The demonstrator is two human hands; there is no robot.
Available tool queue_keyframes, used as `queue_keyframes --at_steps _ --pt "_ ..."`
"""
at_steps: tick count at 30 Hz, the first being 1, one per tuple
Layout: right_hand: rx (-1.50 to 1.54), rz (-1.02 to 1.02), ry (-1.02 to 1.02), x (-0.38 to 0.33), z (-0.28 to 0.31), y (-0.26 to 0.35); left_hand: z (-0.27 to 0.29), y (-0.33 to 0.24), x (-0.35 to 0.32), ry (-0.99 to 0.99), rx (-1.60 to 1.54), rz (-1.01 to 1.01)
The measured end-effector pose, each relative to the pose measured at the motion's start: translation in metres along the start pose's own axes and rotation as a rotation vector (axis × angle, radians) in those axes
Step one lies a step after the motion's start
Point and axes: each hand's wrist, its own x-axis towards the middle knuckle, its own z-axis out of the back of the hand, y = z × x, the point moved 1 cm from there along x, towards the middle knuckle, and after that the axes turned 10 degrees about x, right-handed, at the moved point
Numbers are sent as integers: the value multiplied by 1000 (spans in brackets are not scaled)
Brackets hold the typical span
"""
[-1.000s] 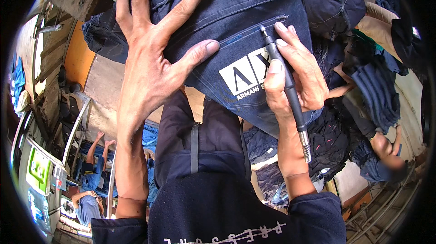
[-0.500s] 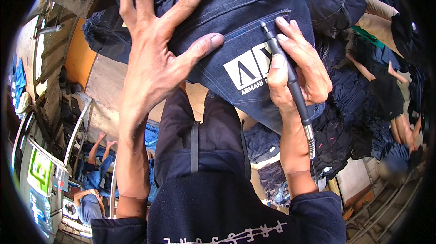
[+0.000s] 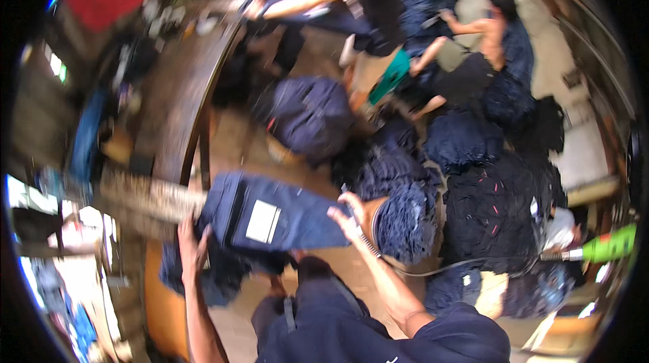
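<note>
A dark blue denim garment (image 3: 297,207) with a white printed patch (image 3: 263,222) lies stretched over a wooden board (image 3: 145,199). At its left end is my left hand (image 3: 192,249), fingers extended and thumb apart, beside the cloth and the board. My right hand (image 3: 353,220) is at the garment's narrow right end, closed around a dark pen-shaped rotary tool handpiece, mostly hidden by the fingers. From it a spring-sleeved flexible shaft (image 3: 369,246) runs along my forearm to a green power tool (image 3: 610,245) at the right. Motion blurs the view.
Dark garment heaps (image 3: 497,211) lie to the right, with a round bundle (image 3: 311,119) beyond the board. A long wooden table (image 3: 179,96) stands at the far left. One person (image 3: 362,8) is at the far side; another person (image 3: 490,35) sits among clothes at the far right.
The view has swung right and widened, so the hands look smaller. My left hand has gone from spread on the denim to its left end; my right hand has moved to its right end.
</note>
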Motion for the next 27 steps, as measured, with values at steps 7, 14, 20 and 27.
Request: queue_keyframes --at_steps 7,14,20,27 --pt "77 77 4 11 14 -34 1 43 10 -305 388 -588" --pt "-46 24 8 14 135 -66 -83 -62 -45 -213 211 -206" --pt "-378 404 -502 134 178 -80 -228 -202 -42 -370 134 -120" --pt "60 384 389 28 11 -4 -116 -92 12 -414 370 -60"
